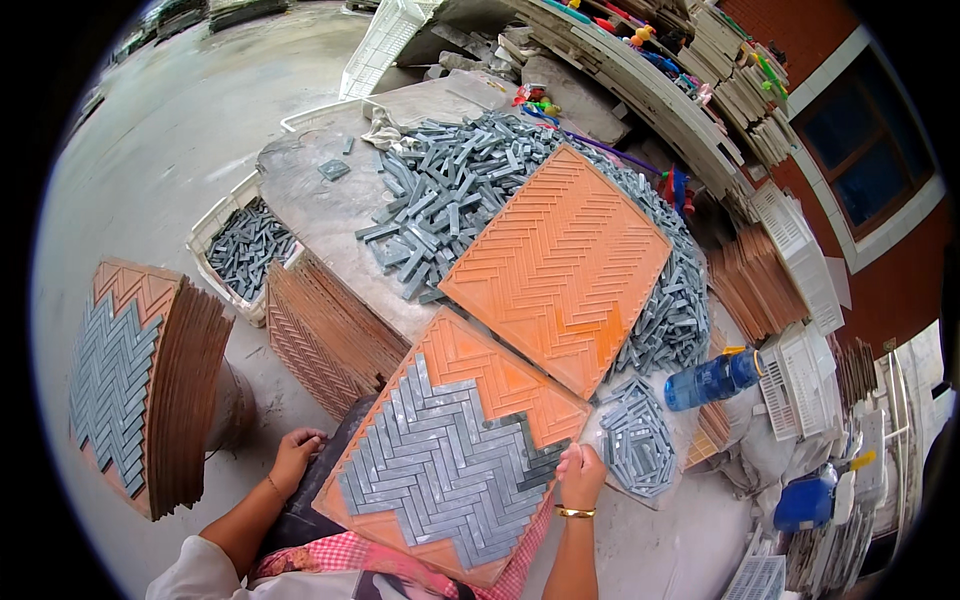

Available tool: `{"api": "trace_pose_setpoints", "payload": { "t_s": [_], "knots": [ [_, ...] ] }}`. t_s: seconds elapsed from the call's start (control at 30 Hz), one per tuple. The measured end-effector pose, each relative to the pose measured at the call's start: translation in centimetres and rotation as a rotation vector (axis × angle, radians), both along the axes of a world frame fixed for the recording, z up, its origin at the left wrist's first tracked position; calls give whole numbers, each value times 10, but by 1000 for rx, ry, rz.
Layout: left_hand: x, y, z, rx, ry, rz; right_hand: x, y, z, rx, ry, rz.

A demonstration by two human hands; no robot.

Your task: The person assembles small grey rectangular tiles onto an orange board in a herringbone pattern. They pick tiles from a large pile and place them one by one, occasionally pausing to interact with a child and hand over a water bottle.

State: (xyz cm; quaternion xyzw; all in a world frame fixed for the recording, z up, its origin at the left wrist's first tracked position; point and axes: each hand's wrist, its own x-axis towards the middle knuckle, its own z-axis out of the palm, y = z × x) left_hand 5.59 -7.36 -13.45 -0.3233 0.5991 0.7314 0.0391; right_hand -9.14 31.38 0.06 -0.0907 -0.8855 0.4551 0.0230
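An orange moulded tray (400,530) rests tilted across my lap. Grey stone strips (440,470) fill most of it in a herringbone pattern; its upper right part shows bare orange grooves. My right hand (580,475) is closed at the tray's right edge, beside the darker strips; whatever its fingers hold is hidden. Off the tray's left edge, my left hand (293,460) has its fingers curled together, and I cannot make out anything in them. Beyond the filled tray, a second orange tray (560,260) with bare grooves lies on a heap of loose grey strips (450,190).
At left stands a stack of trays (180,400) topped by a strip-filled one. More trays (335,325) lean nearby, by a white basket (205,245) of strips. On the right are a smaller strip pile (637,440), a blue bottle (712,380) and white crates (795,385).
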Motion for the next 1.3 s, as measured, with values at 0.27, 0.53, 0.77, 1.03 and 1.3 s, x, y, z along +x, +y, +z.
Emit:
{"api": "trace_pose_setpoints", "payload": {
  "t_s": [0.27, 0.53, 0.77, 1.03, 1.3],
  "knots": [
    [-10, 4, -5, 17, -7, -9, -57, 20, -32, -128, 310, -44],
    [-6, 2, -13, 118, 1, 38, -147, 30, -29, -576, 22, -213],
    [-3, -2, -24, 151, 19, 27, -146, -6, 16, -952, -52, 84],
    [0, -5, -10, 29, 73, 41, -47, 26, 19, 22, 764, 350],
    [-2, -13, -40, -115, 61, -90, 219, 154, 36, -302, 572, -688]
  ]
}}
